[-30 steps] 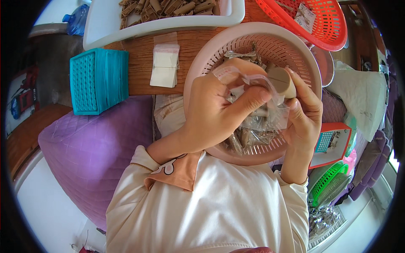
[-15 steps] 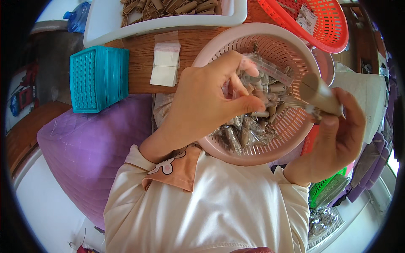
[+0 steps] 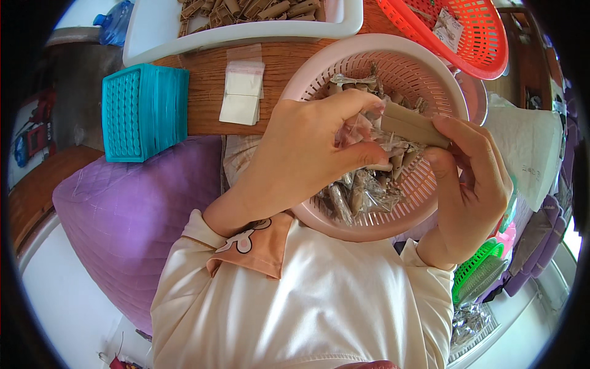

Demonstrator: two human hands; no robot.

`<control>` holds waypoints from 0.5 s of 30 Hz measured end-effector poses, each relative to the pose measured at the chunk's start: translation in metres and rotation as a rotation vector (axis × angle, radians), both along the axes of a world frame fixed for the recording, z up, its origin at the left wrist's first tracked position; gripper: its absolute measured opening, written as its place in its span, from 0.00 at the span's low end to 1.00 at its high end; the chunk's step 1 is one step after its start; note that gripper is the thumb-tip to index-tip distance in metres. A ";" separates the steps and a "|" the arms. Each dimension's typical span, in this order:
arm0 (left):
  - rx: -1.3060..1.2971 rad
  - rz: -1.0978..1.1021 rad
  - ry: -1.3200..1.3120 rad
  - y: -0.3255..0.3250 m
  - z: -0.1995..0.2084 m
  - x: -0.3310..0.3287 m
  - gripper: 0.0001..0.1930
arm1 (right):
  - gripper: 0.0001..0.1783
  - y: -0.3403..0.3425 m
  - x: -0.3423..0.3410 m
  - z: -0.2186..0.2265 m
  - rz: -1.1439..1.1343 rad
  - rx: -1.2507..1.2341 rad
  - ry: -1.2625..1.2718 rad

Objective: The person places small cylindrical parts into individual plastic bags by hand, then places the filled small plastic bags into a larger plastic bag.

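- Round pink basket (image 3: 381, 42): the right hand (image 3: 472, 195) has swung in from beyond the 3 o'clock rim, bringing a brown tube (image 3: 416, 126) over the basket and close to the left hand (image 3: 310, 140); by all appearances, both hands now work at one spot
- White tub (image 3: 246, 40), 10 o'clock of the basket and holding brown pieces (image 3: 246, 11): its thick lip stands close to the pink rim, likely tight for elbows or fingers
- Red basket (image 3: 482, 40), 1 o'clock: slotted wall near the pink rim, little room that way
- Teal stack (image 3: 144, 114), 9 o'clock: wooden table (image 3: 204, 101) and white packets (image 3: 241, 101) lie between it and the pink basket, the roomier side
- Hands at work: the right pinches the tube's 4 o'clock end between thumb and fingers; the left curls around what looks like clear plastic, its grip impossible to tell
- Brown tube, above the basket's contents: it slants from 10 to 4 o'clock, its far end beside the left fingertips, contact unclear
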State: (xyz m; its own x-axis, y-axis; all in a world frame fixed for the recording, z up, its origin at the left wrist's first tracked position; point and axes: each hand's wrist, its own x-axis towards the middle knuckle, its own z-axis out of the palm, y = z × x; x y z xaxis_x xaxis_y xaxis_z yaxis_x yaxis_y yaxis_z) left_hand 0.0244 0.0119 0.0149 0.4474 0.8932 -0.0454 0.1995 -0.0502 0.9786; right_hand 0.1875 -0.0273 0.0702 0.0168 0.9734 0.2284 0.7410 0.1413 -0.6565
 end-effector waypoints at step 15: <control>0.023 -0.010 -0.013 0.001 -0.003 0.002 0.24 | 0.13 -0.001 -0.003 0.001 -0.097 -0.111 0.152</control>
